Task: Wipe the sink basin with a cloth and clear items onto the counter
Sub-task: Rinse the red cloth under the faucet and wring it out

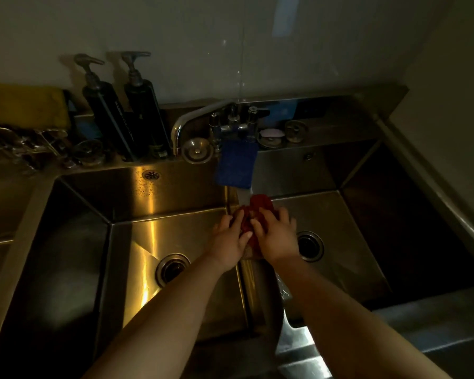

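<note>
A crumpled red cloth (260, 205) lies bunched on the divider between the two steel basins. My left hand (230, 240) grips its left side and my right hand (278, 237) presses on its right side, fingers curled over it. The left basin (74, 242) and the right basin (348, 228) each have a round drain and hold no loose items. A blue cloth (236, 164) hangs from the back ledge just behind the red one.
On the back ledge stand two black pump bottles (126, 116), the faucet (200, 116), several round sink strainers (198, 150) and a soap dish (270, 135). A yellow cloth (25, 103) and metal utensils (19, 147) lie at the left. A wall closes the right side.
</note>
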